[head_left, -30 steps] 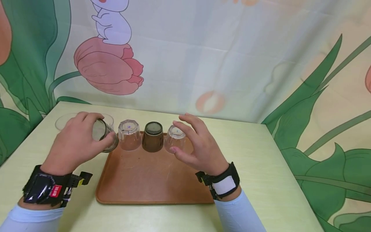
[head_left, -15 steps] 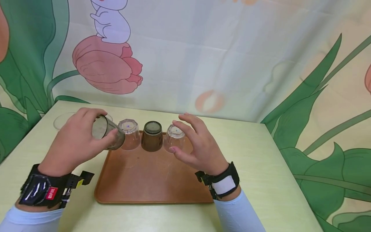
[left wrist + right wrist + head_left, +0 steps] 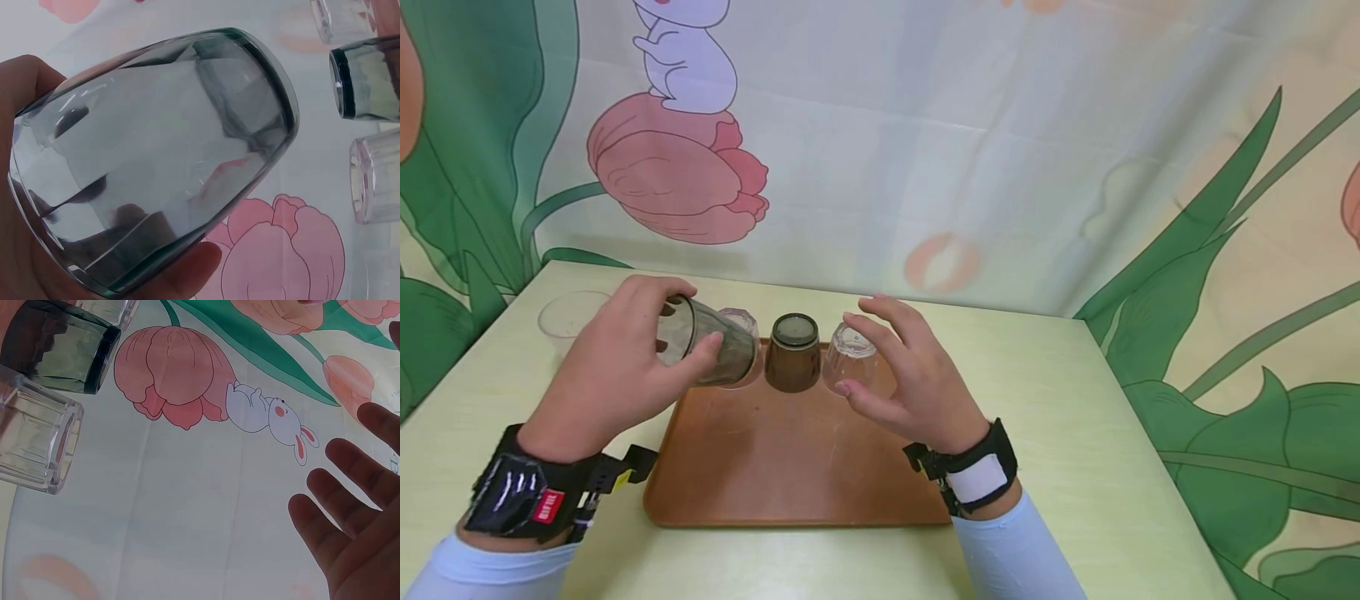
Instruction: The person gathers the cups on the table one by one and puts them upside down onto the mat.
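My left hand point(image 3: 617, 358) grips a smoky grey glass tumbler point(image 3: 724, 346) around its open end. The tumbler lies tilted nearly sideways in the air, its thick base pointing right, as the left wrist view also shows. Behind that base, partly covered, stands an upside-down clear glass point(image 3: 743, 318). Beside it an upside-down dark glass point(image 3: 794, 362) stands at the tray's back edge. My right hand point(image 3: 917, 383), thumb and fingers spread apart, hovers near another upside-down clear glass point(image 3: 850, 367); in the right wrist view its fingers point(image 3: 344, 512) hold nothing.
A brown tray point(image 3: 797, 467) lies on the pale table point(image 3: 1075, 467), the glasses in a row along its back. At the far left a clear glass point(image 3: 561, 315) is partly hidden by my left hand. A printed cloth point(image 3: 865, 150) hangs behind the table.
My left hand has moved right with the grey tumbler, whose base now overlaps the left clear glass in view. The tumbler shows more side-on. My right hand has hardly moved.
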`<state>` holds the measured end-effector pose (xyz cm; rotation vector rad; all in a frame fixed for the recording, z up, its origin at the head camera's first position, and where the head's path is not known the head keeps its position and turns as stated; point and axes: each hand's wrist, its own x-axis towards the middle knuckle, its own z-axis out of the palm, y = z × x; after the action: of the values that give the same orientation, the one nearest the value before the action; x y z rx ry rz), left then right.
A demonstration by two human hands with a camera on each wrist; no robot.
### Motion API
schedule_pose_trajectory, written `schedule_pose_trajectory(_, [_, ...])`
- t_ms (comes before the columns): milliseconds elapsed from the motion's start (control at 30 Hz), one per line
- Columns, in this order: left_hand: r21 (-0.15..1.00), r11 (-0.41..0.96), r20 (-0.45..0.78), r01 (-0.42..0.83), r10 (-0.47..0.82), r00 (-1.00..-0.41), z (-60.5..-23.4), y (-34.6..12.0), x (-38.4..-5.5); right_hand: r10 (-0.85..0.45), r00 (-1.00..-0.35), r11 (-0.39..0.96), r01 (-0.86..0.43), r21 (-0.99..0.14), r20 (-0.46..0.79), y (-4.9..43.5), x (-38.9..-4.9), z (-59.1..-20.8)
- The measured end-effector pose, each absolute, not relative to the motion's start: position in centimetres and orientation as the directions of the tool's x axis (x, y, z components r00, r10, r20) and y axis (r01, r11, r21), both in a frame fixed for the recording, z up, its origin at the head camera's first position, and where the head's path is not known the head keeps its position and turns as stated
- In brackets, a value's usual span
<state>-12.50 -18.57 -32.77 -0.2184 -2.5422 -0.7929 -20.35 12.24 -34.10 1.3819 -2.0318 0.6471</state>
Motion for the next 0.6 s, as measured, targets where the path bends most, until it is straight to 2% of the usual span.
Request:
schedule_pose_trajectory(467, [0.474,0.791,0.568,0.386,0.061,-0.821,-32.4,-17.1,-12.7,-0.66,-0.287,0.349,-0.935,-0.054,0.695,12.2,-20.4,-34.1])
schedule_pose_trajectory(600, [0.483,0.783,0.564,0.391,0.063,-0.823,-32.4,-16.6,-12.7,-0.667,-0.288,0.353,-0.934,-0.049,0.687,12.1,-20.5,-34.2])
